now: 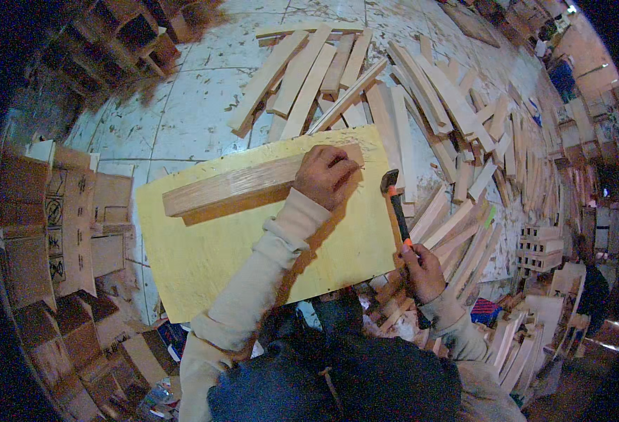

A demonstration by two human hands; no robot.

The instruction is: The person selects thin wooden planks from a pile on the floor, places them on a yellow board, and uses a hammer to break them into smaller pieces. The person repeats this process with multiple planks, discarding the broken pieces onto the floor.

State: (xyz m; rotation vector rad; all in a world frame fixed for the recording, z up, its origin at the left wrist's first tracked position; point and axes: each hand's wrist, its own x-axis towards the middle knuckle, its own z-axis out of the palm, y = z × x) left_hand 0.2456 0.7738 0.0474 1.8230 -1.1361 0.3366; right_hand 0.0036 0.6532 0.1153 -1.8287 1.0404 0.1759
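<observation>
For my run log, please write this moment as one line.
left hand: presses wooden slat, pinching a small nail | right hand: grips hammer, raised | base: yellow board

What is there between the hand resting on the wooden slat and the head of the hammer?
In the head view, only a bare strip of the yellow board separates the left hand, which rests on the wooden slat, from the hammer in the right hand.

I count one yellow board (211, 260), one wooden plank (232, 186) on it, one hammer (396, 207), two hands; loose slats (422, 91) too many to count.
</observation>
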